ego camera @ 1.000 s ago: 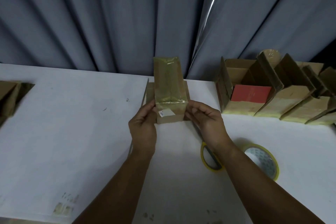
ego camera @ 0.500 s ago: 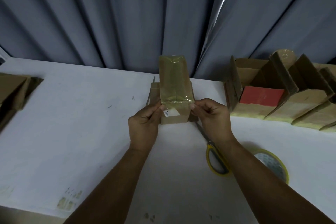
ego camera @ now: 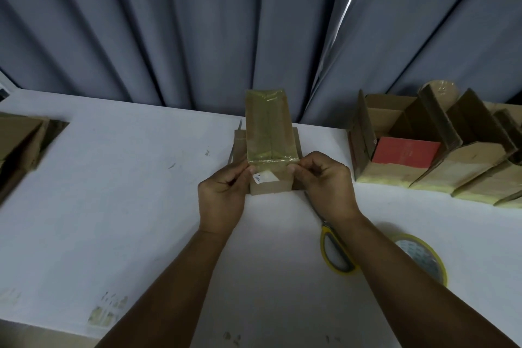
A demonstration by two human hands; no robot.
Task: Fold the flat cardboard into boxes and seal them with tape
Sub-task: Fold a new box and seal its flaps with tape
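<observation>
A small brown cardboard box [ego camera: 268, 133] stands on the white table [ego camera: 113, 206] at the centre, its top face covered with yellowish clear tape and a white label on its near side. My left hand [ego camera: 223, 195] pinches the box's near left corner at the tape edge. My right hand [ego camera: 324, 181] pinches the near right corner. A roll of tape [ego camera: 423, 257] lies at the right, partly hidden by my right forearm. Yellow-handled scissors [ego camera: 334, 251] lie beside it.
A row of folded, taped boxes [ego camera: 452, 167] with open flaps stands at the right, one showing a red card [ego camera: 404, 151]. Flat cardboard [ego camera: 19, 144] lies at the left edge. A grey curtain [ego camera: 197, 22] hangs behind the table.
Both hands slid up from the box's near side to its top front corners and now pinch there. The camera has shifted slightly.
</observation>
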